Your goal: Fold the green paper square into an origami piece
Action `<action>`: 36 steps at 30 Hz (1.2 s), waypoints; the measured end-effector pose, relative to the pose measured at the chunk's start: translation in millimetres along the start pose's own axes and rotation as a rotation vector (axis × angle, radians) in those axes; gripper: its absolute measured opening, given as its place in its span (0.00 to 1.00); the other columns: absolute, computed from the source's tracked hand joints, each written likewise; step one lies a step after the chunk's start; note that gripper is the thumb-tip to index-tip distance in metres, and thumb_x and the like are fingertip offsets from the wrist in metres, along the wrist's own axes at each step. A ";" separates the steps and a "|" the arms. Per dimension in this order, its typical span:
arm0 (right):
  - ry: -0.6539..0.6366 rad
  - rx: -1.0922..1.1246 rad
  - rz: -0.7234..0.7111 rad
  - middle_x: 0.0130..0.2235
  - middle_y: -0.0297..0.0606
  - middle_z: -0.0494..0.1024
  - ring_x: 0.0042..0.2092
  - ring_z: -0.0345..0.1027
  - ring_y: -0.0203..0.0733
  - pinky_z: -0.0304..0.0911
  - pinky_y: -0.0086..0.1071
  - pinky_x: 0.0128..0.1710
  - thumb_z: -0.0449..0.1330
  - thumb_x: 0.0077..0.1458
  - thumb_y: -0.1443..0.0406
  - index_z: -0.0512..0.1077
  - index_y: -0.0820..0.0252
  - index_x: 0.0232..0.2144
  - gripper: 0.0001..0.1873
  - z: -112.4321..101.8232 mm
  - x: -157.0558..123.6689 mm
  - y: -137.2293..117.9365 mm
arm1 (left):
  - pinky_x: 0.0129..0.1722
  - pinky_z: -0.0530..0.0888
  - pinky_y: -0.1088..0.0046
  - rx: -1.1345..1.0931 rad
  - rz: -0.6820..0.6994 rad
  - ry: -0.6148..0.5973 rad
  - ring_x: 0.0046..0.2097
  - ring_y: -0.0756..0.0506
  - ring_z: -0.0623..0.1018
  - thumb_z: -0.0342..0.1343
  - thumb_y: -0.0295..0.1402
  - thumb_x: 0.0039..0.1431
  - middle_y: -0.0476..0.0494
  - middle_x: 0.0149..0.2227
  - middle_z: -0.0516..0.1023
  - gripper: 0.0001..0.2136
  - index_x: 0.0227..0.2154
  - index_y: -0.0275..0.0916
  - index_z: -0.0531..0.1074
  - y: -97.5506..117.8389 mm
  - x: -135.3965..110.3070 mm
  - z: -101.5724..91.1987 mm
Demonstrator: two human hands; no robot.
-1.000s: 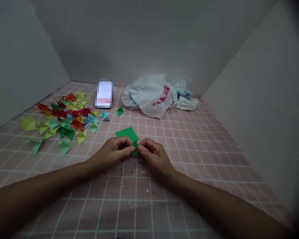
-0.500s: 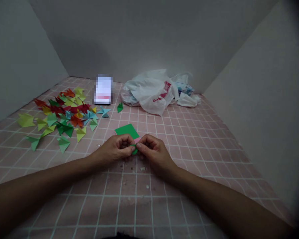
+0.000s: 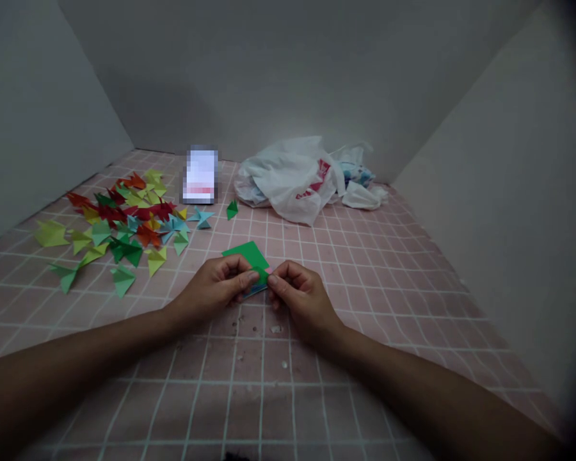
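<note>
Between my two hands is a small green folded paper (image 3: pixel 260 275), pinched from both sides. My left hand (image 3: pixel 223 282) grips its left side with thumb and forefinger. At its right edge, the thumb and fingers of my right hand (image 3: pixel 298 294) close on it. Just behind the hands lies a green paper square (image 3: pixel 246 251) on the tablecloth, with a bit of pink and a darker edge showing near it. My fingers partly cover both the folded paper and the square.
Many folded paper shapes (image 3: pixel 125 246) in several colours spread over the left. A small green folded piece (image 3: pixel 232 209) lies farther back. A lit phone (image 3: pixel 200 176), blurred out, stands by the back wall, beside a white plastic bag (image 3: pixel 288 179). Small scraps (image 3: pixel 276 329) dot the pink checked cloth (image 3: pixel 278 410).
The green paper in my fingers has shifted slightly up, and its face shows more. My left thumb has moved up a little onto it. The other things stay put.
</note>
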State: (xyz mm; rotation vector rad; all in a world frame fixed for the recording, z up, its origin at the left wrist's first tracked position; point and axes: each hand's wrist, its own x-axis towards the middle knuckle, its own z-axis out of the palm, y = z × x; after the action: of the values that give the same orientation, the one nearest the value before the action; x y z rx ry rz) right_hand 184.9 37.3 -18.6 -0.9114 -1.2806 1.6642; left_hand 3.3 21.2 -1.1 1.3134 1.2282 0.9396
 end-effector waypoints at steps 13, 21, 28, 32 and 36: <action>0.005 -0.038 -0.064 0.26 0.31 0.72 0.25 0.63 0.32 0.58 0.28 0.27 0.60 0.60 0.56 0.70 0.59 0.30 0.13 -3.3 1.9 -0.4 | 0.21 0.62 0.78 -0.039 -0.009 0.050 0.21 0.53 0.66 0.57 0.42 0.60 0.54 0.19 0.68 0.13 0.26 0.39 0.67 -1.4 -0.1 -1.4; 0.020 -0.196 -0.092 0.25 0.30 0.70 0.25 0.61 0.33 0.56 0.29 0.25 0.60 0.59 0.59 0.68 0.57 0.28 0.11 -5.2 0.7 0.9 | 0.24 0.64 0.76 0.091 0.028 -0.057 0.24 0.51 0.68 0.56 0.40 0.59 0.53 0.21 0.70 0.12 0.26 0.39 0.68 -0.2 -0.2 -0.3; 0.009 -0.199 -0.070 0.24 0.29 0.69 0.23 0.59 0.33 0.54 0.28 0.23 0.60 0.59 0.58 0.67 0.57 0.27 0.12 -7.0 6.4 4.1 | 0.23 0.64 0.77 0.144 0.085 -0.005 0.24 0.51 0.67 0.57 0.41 0.59 0.53 0.22 0.69 0.12 0.27 0.39 0.69 -0.9 1.3 0.5; -0.036 -0.321 -0.104 0.22 0.29 0.68 0.23 0.59 0.33 0.54 0.28 0.24 0.61 0.58 0.59 0.67 0.57 0.26 0.12 -6.1 7.6 4.2 | 0.22 0.64 0.77 0.091 0.056 -0.005 0.22 0.51 0.67 0.57 0.44 0.59 0.54 0.20 0.69 0.13 0.28 0.39 0.71 -1.9 1.2 1.4; 0.029 -0.255 -0.120 0.22 0.28 0.67 0.23 0.57 0.33 0.52 0.27 0.22 0.60 0.58 0.58 0.65 0.57 0.26 0.12 -5.0 10.9 6.5 | 0.20 0.62 0.78 0.036 0.024 -0.004 0.21 0.52 0.67 0.59 0.45 0.58 0.54 0.18 0.69 0.15 0.25 0.38 0.70 -4.7 2.0 0.5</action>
State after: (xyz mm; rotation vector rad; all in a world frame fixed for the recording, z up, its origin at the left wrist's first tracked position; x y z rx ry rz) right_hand 184.0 48.2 -26.6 -0.9830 -1.5215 1.4111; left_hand 3.4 22.7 -6.0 1.3602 1.2341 0.9357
